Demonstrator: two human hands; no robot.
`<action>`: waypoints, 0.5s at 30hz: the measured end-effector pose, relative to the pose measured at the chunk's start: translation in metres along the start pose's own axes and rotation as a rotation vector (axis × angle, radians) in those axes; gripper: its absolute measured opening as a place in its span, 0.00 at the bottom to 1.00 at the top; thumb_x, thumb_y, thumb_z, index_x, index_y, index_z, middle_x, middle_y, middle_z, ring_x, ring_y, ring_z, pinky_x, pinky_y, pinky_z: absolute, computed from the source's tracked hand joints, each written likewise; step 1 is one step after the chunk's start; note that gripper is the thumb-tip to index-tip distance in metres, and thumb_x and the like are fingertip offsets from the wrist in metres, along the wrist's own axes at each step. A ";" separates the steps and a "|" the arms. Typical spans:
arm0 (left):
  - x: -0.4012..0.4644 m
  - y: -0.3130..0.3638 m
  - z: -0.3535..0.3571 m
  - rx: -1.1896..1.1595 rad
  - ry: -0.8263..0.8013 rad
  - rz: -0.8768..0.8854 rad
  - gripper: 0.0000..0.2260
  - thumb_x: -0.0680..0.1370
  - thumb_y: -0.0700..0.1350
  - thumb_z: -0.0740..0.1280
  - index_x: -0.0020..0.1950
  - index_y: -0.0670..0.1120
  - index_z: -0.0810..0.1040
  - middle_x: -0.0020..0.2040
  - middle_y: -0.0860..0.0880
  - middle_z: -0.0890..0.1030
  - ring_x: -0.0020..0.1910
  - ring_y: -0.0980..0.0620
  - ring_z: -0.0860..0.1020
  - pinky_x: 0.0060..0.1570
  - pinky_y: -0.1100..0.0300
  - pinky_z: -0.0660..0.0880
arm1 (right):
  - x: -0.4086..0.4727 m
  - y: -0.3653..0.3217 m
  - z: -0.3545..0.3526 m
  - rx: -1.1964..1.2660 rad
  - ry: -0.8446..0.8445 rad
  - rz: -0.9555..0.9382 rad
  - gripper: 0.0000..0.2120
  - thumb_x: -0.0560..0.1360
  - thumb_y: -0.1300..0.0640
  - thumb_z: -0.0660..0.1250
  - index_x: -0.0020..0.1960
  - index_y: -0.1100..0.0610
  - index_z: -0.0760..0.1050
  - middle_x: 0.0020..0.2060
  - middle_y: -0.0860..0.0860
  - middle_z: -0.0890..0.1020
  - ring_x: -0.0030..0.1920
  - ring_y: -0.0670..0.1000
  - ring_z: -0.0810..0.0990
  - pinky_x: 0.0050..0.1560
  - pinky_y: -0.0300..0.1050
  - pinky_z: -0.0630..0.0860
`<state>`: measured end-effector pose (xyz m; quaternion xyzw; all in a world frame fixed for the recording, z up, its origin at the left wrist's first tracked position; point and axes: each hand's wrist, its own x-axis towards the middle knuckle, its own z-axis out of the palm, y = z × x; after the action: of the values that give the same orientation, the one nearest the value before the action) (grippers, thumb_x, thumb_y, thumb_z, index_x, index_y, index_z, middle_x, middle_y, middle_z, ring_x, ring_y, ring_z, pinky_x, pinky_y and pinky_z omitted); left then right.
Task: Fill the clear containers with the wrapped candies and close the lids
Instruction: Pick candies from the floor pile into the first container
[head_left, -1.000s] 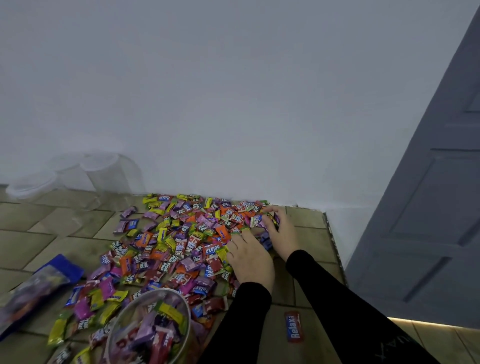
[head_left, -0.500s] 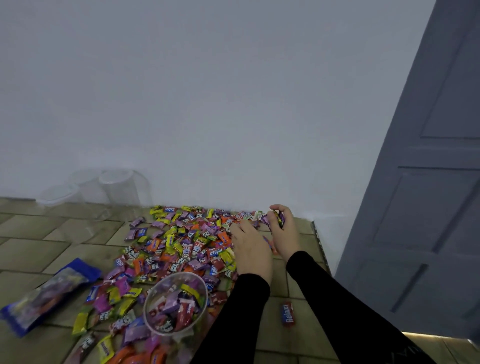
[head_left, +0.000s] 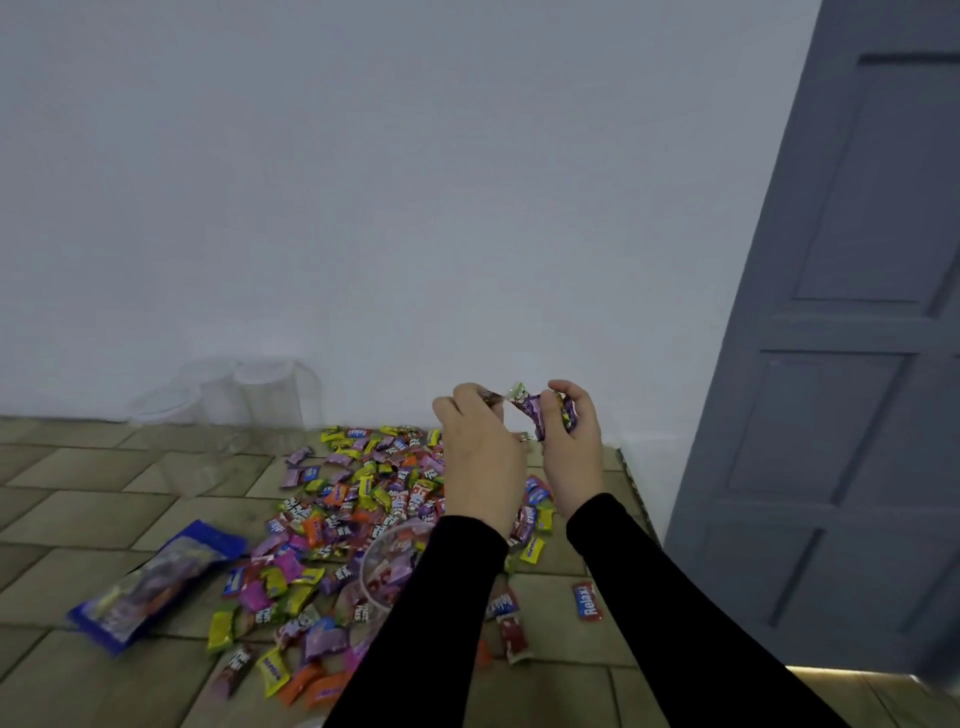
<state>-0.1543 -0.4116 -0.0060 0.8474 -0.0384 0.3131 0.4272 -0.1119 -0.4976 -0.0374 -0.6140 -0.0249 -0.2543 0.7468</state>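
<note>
Both hands are holding up candies at the frame's centre: the right hand (head_left: 569, 441) is gripping a purple bunch (head_left: 540, 415) in curled fingers, and the left hand (head_left: 480, 447) is pinching a wrapper end beside it. The loading step is under way. The open jar (head_left: 384, 566), partly filled, is sitting below the left sleeve among the candy pile (head_left: 353, 499). Next, both hands need to be travelling down over its mouth and releasing. Spare jars (head_left: 249, 395) are waiting at the left by the wall.

candies (head_left: 358, 499) on floor (head_left: 78, 519), containers (head_left: 249, 400) behind
</note>
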 end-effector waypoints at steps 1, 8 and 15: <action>0.000 -0.002 -0.010 -0.024 -0.010 -0.009 0.07 0.83 0.40 0.56 0.60 0.40 0.66 0.55 0.46 0.63 0.45 0.49 0.69 0.42 0.61 0.67 | -0.006 -0.004 0.004 0.003 -0.005 -0.001 0.05 0.80 0.55 0.62 0.51 0.45 0.74 0.47 0.50 0.76 0.42 0.48 0.73 0.46 0.46 0.70; -0.008 -0.030 -0.068 -0.139 -0.040 -0.097 0.08 0.84 0.43 0.56 0.61 0.42 0.67 0.55 0.47 0.65 0.45 0.53 0.69 0.41 0.68 0.63 | -0.050 -0.016 0.033 -0.037 -0.072 0.010 0.04 0.80 0.51 0.62 0.52 0.44 0.74 0.51 0.48 0.77 0.49 0.47 0.76 0.51 0.43 0.73; -0.025 -0.064 -0.096 -0.209 -0.128 -0.129 0.06 0.83 0.45 0.57 0.59 0.45 0.67 0.57 0.46 0.69 0.51 0.53 0.69 0.44 0.70 0.62 | -0.084 -0.017 0.052 -0.049 -0.062 0.029 0.03 0.80 0.50 0.61 0.52 0.45 0.73 0.56 0.48 0.75 0.53 0.46 0.74 0.52 0.39 0.71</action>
<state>-0.2004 -0.3043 -0.0230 0.8171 -0.0435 0.2246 0.5292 -0.1780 -0.4222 -0.0389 -0.6401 -0.0331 -0.2248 0.7339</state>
